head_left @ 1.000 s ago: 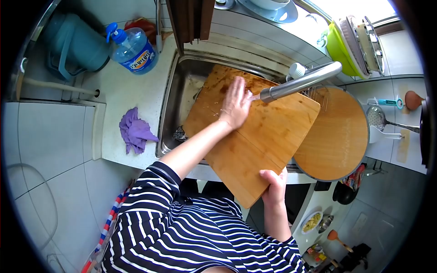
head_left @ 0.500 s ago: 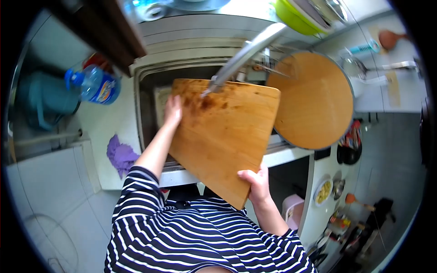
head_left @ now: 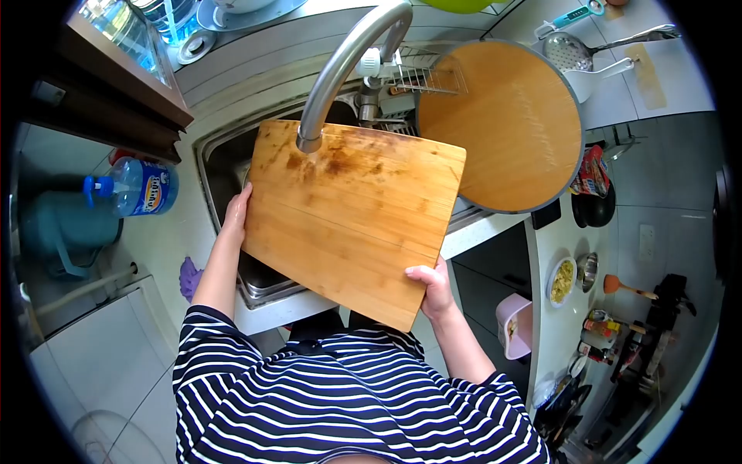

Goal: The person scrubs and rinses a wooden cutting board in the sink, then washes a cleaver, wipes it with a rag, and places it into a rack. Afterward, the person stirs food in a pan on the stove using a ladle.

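A large wooden cutting board [head_left: 348,224] with dark stains near its far edge is held tilted over the sink [head_left: 212,174], under the curved metal faucet [head_left: 328,77]. My left hand [head_left: 236,215] grips the board's left edge, its fingers partly hidden behind. At the near right corner my right hand [head_left: 434,286] clasps the board, thumb on top and fingers underneath. The board covers most of the sink basin. No water stream can be made out at the spout.
A round wooden board [head_left: 502,127] with a grey rim lies right of the sink beside a wire rack [head_left: 429,73]. On the left counter are a blue-capped bottle [head_left: 139,187] and a purple cloth [head_left: 189,278]. A pink bin [head_left: 515,326] stands below, at right.
The view has shifted and steadied. My left hand has slid nearer along the board's left edge, and the board sits flatter beneath the faucet. My right hand keeps its hold.
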The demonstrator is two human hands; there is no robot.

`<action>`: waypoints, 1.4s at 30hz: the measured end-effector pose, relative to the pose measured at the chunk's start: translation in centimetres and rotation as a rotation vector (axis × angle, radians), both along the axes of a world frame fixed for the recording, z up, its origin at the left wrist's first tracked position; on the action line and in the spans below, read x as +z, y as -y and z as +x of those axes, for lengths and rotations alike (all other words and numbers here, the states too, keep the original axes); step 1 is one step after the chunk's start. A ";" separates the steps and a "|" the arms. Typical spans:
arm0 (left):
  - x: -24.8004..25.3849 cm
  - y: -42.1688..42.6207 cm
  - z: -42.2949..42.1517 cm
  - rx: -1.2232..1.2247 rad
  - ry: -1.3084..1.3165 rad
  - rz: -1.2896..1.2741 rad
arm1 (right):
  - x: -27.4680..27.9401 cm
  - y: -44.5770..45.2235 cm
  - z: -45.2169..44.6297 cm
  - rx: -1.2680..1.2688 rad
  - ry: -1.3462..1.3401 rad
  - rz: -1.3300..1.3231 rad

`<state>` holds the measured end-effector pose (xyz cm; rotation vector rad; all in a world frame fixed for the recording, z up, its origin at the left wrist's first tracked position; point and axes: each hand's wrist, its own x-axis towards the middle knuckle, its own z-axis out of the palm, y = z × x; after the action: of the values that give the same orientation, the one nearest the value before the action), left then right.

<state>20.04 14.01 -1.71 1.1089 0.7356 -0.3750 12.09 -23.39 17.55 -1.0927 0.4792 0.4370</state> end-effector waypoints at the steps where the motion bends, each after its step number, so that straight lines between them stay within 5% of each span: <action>1: 0.9 -0.3 -0.1 -0.004 0.004 0.011 | -0.8 0.2 0.0 -0.008 -0.009 0.001; 9: 4.9 -1.5 -3.6 0.139 0.017 0.343 | -6.8 1.7 1.9 0.011 0.086 -0.146; 23: -0.5 -1.9 -6.4 0.120 0.037 0.487 | -15.1 2.4 8.7 0.091 0.166 -0.506; 30: -2.2 0.0 -6.8 0.117 -0.088 0.359 | -14.7 2.5 10.4 0.094 0.151 -0.635; 36: -1.8 0.9 -6.8 0.217 -0.138 0.090 | -14.1 0.9 10.3 0.220 0.305 -1.342; 42: -4.6 0.4 -6.4 0.276 -0.169 -0.093 | -14.5 -2.5 9.7 0.386 0.388 -1.621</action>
<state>13.67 13.66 -6.35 0.8808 0.9976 -0.2663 21.77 -20.90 3.05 -2.8000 0.1939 0.0674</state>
